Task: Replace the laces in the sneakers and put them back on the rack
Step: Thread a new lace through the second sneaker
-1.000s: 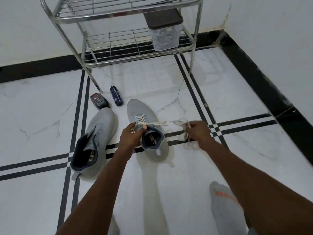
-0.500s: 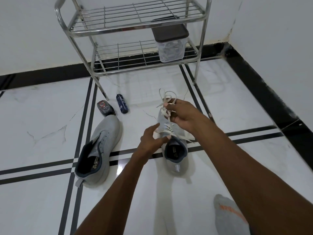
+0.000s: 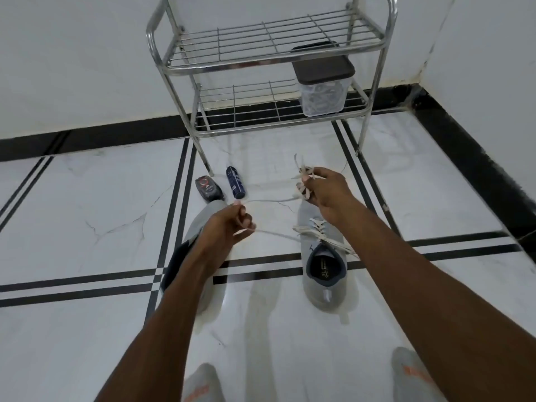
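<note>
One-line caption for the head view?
Both hands, left and right, pull a white lace from a grey sneaker.

Single head view, wide-angle, looking forward and down at floor [image 3: 87, 227], near hands, rack [image 3: 269, 50] beyond.

Bright, even indoor light, source out of frame. Soft faint shadows under rack [image 3: 269, 62] and arms on glossy floor [image 3: 87, 216]; mild sheen near laced sneaker [image 3: 324, 274]. Strong wide-angle bend at edges, skirting lines curved. Slight softness and compression blur throughout, worst on lace [image 3: 272, 200] and lower corners.
</note>
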`<state>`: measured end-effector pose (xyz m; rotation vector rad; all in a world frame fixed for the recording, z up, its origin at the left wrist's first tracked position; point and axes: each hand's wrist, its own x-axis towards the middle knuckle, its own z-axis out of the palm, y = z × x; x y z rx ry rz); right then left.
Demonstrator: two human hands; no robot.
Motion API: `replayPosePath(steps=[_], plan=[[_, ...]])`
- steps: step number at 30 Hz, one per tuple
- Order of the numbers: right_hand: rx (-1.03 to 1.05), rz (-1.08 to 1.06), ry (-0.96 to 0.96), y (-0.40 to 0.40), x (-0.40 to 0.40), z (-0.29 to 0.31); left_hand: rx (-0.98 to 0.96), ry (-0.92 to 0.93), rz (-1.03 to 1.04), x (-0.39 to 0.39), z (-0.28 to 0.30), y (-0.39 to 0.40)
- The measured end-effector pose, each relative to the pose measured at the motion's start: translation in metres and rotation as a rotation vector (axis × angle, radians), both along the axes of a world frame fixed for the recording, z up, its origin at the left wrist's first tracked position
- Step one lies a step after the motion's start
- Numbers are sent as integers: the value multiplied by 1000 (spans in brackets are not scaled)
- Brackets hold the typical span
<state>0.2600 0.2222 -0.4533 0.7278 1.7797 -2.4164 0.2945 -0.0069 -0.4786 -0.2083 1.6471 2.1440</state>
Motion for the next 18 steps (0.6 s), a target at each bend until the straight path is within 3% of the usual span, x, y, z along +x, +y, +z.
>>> replayPosePath(steps=[2, 4, 6, 8, 12, 18], plan=[[259, 54, 23, -4, 1, -15, -62, 4, 49, -4, -2, -12], [682, 262, 66, -10, 2, -25, -252, 82, 35, -6, -2, -14], [948, 477, 105, -24, 4, -27, -472, 206, -36, -7, 1, -12], [895, 640, 162, -40, 8, -23, -604, 280, -85, -8, 4, -7], [625, 840, 168, -58, 15, -26, -663, 268, -89, -11, 7, -10], [939, 434, 49, -38, 1, -48, -663, 135, 4, -14, -6, -54]])
